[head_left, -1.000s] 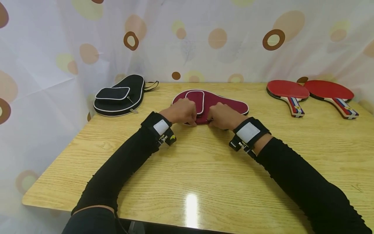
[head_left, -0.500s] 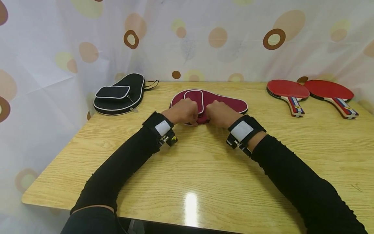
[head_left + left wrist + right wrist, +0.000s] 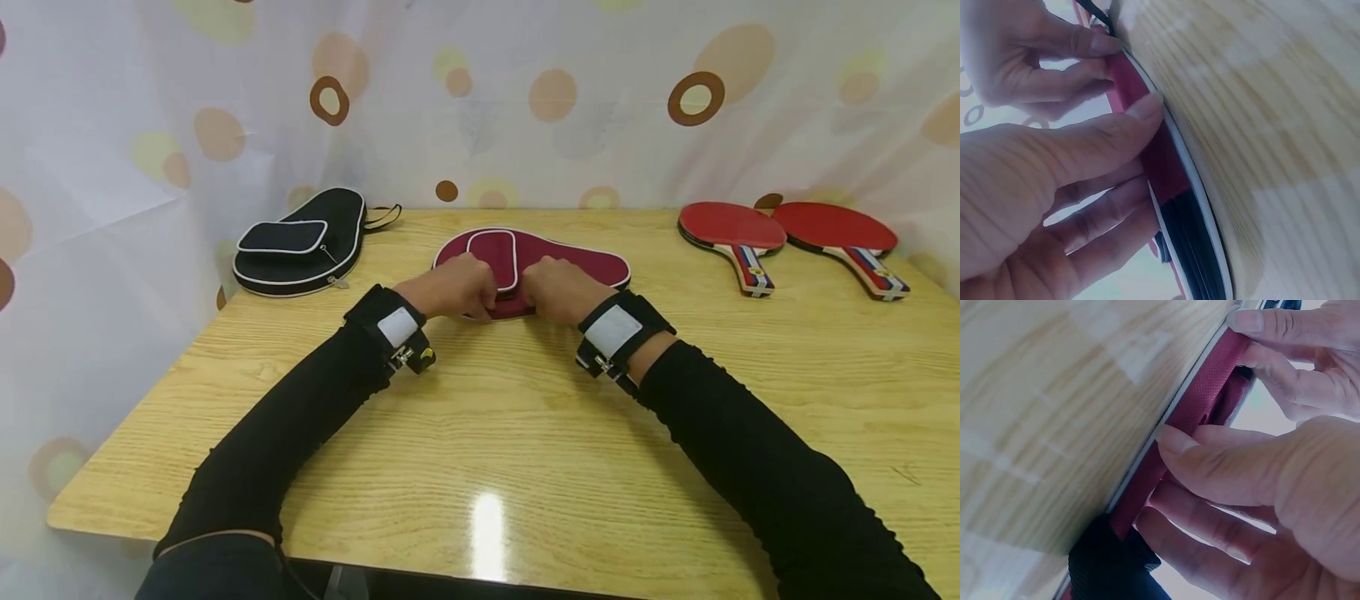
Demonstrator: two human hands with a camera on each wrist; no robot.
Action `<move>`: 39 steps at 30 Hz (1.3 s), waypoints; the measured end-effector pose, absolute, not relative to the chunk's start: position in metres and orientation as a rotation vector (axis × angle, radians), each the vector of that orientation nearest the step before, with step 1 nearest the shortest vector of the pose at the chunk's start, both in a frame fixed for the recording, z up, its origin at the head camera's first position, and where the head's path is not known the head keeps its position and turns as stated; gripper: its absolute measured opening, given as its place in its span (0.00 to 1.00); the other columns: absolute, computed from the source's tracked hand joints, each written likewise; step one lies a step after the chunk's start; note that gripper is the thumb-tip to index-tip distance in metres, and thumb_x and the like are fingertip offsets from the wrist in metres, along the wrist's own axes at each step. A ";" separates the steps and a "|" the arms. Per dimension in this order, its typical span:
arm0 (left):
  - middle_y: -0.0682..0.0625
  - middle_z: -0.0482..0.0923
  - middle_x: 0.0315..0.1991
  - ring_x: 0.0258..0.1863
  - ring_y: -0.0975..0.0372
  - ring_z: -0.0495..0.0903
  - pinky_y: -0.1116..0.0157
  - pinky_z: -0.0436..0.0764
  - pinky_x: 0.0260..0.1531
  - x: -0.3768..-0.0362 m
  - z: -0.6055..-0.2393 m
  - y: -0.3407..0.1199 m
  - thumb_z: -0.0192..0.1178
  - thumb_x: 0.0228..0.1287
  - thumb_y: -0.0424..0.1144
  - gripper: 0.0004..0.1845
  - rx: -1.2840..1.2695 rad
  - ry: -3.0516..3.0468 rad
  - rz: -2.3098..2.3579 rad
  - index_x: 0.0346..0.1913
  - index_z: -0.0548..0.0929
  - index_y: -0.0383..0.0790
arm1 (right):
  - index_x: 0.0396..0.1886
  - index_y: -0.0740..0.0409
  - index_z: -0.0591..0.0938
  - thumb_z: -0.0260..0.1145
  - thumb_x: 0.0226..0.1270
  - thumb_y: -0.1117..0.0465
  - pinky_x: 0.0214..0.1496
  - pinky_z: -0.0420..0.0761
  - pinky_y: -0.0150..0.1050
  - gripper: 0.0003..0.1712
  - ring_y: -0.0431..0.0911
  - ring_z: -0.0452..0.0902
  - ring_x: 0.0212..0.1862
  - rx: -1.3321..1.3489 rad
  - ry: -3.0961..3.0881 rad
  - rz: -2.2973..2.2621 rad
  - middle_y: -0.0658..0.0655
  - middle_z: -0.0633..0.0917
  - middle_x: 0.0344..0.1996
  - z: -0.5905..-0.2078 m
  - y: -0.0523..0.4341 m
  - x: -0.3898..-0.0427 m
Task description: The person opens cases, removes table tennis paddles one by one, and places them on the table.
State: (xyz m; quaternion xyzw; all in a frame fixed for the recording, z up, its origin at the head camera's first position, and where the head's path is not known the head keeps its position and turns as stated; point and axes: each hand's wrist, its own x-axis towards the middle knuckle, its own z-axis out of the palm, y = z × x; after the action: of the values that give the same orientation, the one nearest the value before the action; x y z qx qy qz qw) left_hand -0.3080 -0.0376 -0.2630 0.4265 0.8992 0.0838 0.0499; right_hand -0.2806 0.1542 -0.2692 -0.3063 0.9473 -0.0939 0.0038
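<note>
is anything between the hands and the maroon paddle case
Nothing visible. The left hand and right hand both already grip the near edge of the maroon case, thumbs pressed on its rim in the wrist views.

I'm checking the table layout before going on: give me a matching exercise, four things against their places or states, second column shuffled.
Things:
1. maroon case
2. black case
3. two red paddles
4. table

Places or states:
A. far right of the tabletop, side by side
B. far left, untouched
C. middle, near edge pinched by the left hand and the right hand
D. light wood grain, bearing everything

Pairs: 1-C, 2-B, 3-A, 4-D
</note>
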 end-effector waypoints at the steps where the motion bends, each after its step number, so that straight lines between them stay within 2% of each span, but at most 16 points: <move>1: 0.48 0.88 0.32 0.33 0.60 0.79 0.64 0.81 0.41 -0.308 -0.263 -0.039 0.75 0.58 0.35 0.05 1.303 2.748 0.257 0.34 0.91 0.36 | 0.10 0.53 0.65 0.57 0.63 0.79 0.22 0.52 0.34 0.26 0.40 0.51 0.19 -0.959 2.970 -0.293 0.46 0.57 0.13 -0.269 0.154 -0.281; 9: 0.50 0.85 0.27 0.28 0.62 0.75 0.66 0.77 0.32 -0.311 -0.263 -0.058 0.77 0.54 0.36 0.07 1.258 2.792 0.277 0.28 0.89 0.36 | 0.09 0.51 0.58 0.54 0.57 0.82 0.24 0.49 0.34 0.28 0.40 0.45 0.21 -1.019 2.973 -0.308 0.46 0.52 0.16 -0.268 0.155 -0.282; 17: 0.53 0.73 0.21 0.25 0.63 0.70 0.68 0.69 0.28 -0.309 -0.262 -0.062 0.77 0.54 0.35 0.13 1.223 2.792 0.277 0.23 0.82 0.37 | 0.08 0.51 0.57 0.52 0.56 0.82 0.23 0.49 0.33 0.28 0.39 0.45 0.20 -1.035 2.972 -0.348 0.45 0.52 0.15 -0.271 0.155 -0.281; 27: 0.53 0.77 0.18 0.23 0.64 0.71 0.69 0.69 0.25 -0.311 -0.263 -0.054 0.77 0.55 0.37 0.11 1.245 2.795 0.271 0.22 0.86 0.38 | 0.09 0.51 0.60 0.59 0.55 0.81 0.25 0.51 0.34 0.28 0.41 0.48 0.22 -1.022 2.966 -0.310 0.46 0.54 0.16 -0.270 0.167 -0.283; 33: 0.54 0.77 0.17 0.24 0.63 0.72 0.69 0.67 0.25 -0.307 -0.262 -0.046 0.77 0.55 0.39 0.12 1.240 2.807 0.262 0.21 0.86 0.39 | 0.10 0.55 0.72 0.63 0.57 0.79 0.27 0.60 0.36 0.22 0.43 0.57 0.24 -1.001 2.983 -0.305 0.45 0.62 0.15 -0.270 0.175 -0.289; 37: 0.54 0.77 0.17 0.26 0.63 0.73 0.68 0.66 0.26 -0.305 -0.262 -0.042 0.78 0.55 0.40 0.13 1.238 2.825 0.242 0.21 0.86 0.39 | 0.17 0.59 0.83 0.63 0.59 0.78 0.32 0.73 0.39 0.15 0.44 0.65 0.28 -0.961 2.985 -0.298 0.47 0.75 0.18 -0.269 0.178 -0.291; 39: 0.54 0.77 0.17 0.25 0.63 0.73 0.68 0.66 0.26 -0.304 -0.262 -0.040 0.78 0.55 0.40 0.13 1.230 2.826 0.252 0.21 0.86 0.39 | 0.21 0.60 0.86 0.63 0.59 0.78 0.35 0.76 0.41 0.14 0.44 0.68 0.29 -0.949 2.983 -0.297 0.49 0.79 0.21 -0.268 0.179 -0.291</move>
State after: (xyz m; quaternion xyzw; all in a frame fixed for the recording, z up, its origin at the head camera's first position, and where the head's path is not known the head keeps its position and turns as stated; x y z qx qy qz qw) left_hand -0.3039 -0.0401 -0.2616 0.3977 0.9136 0.0813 0.0244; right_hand -0.2911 0.1793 -0.2684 -0.3019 0.9486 -0.0945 -0.0015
